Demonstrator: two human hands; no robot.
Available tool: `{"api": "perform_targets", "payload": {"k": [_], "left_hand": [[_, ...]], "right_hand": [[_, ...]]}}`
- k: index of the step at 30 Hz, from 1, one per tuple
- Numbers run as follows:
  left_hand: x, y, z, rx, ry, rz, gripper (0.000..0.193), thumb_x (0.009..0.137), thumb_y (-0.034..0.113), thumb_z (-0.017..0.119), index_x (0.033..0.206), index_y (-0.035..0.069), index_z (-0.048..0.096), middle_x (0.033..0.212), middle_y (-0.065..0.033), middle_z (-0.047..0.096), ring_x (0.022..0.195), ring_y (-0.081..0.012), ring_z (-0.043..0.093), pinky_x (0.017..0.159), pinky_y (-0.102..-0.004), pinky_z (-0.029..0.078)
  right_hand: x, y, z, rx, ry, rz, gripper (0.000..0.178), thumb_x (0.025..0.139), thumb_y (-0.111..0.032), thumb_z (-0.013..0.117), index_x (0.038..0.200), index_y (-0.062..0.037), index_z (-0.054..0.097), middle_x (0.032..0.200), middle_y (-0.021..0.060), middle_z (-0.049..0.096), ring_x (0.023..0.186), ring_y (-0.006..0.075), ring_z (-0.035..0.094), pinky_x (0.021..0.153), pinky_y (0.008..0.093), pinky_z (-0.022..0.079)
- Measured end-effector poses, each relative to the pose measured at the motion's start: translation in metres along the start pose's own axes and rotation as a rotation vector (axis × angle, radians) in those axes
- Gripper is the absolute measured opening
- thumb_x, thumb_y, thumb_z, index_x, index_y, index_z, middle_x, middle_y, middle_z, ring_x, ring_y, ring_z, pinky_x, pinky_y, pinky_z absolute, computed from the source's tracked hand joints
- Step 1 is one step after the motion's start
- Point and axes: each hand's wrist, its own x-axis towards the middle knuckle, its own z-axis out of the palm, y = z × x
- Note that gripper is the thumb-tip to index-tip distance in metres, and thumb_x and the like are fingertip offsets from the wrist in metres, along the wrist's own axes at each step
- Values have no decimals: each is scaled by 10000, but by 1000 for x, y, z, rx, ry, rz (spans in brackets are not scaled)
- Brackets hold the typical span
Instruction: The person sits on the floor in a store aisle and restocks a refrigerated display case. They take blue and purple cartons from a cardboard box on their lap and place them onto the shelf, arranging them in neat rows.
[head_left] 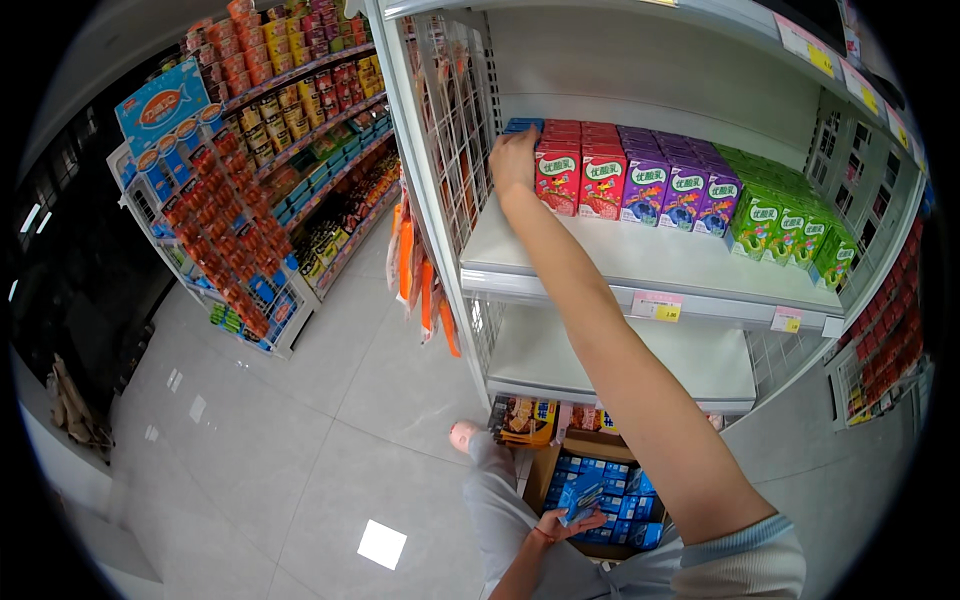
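Note:
My right hand (513,162) reaches to the left end of the white shelf (690,262). Its fingers are closed around a blue drink carton (522,125), which the hand mostly hides. Just right of it stand rows of red cartons (602,178), then purple cartons (686,190) and green cartons (785,222). Low down, my left hand (566,526) holds another blue drink carton (581,497), tilted, above an open cardboard box (541,476). Several blue cartons (622,508) lie in that box.
A wire side panel (447,150) closes the shelf's left side, with orange packets (408,255) hanging outside. Beneath is a lower white shelf (620,355), and snack packs (527,420) sit under it. Across the aisle stands a shelf of cup foods (275,125).

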Motion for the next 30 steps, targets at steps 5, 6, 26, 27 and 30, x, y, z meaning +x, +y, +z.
{"api": "perform_targets", "payload": {"k": [5, 6, 26, 27, 30], "left_hand": [[-3, 2, 17, 73, -20, 22, 791, 632, 313, 686, 1225, -77, 337, 1193, -244, 463, 1183, -367, 392, 1039, -439, 255], [-3, 2, 16, 85, 11, 25, 793, 631, 320, 685, 1225, -76, 339, 1196, -239, 463, 1180, -364, 396, 1038, -439, 256], [-15, -4, -2, 228, 17, -115, 731, 693, 295, 673, 1261, -23, 339, 1204, -202, 468, 1168, -387, 396, 1017, -477, 273], [-15, -3, 3, 293, 45, -188, 726, 699, 295, 669, 1262, -21, 339, 1207, -201, 467, 1168, -383, 398, 1016, -477, 275], [-20, -1, 18, 446, 81, -340, 709, 714, 295, 658, 1266, -15, 339, 1217, -196, 463, 1167, -372, 404, 1012, -477, 281]], "right_hand": [[17, 21, -23, 261, -279, -268, 384, 806, -205, 487, 1094, 47, 526, 1054, 195, 580, 991, 323, 551, 981, 506, 247], [17, 42, -39, 370, -416, -361, 399, 793, -211, 511, 1103, 38, 527, 1064, 186, 580, 1006, 314, 546, 984, 512, 242], [-518, 193, -112, 1315, -943, -158, 609, 624, -212, 734, 1150, -47, 475, 1114, 161, 512, 931, 334, 555, 763, 358, 467], [-522, 195, -111, 1311, -883, -157, 558, 624, -202, 733, 1108, -50, 500, 1055, 153, 542, 885, 331, 569, 733, 360, 473], [-526, 196, -116, 1317, -763, -133, 438, 594, -164, 735, 988, -71, 567, 919, 121, 600, 819, 305, 596, 683, 344, 485]]}}
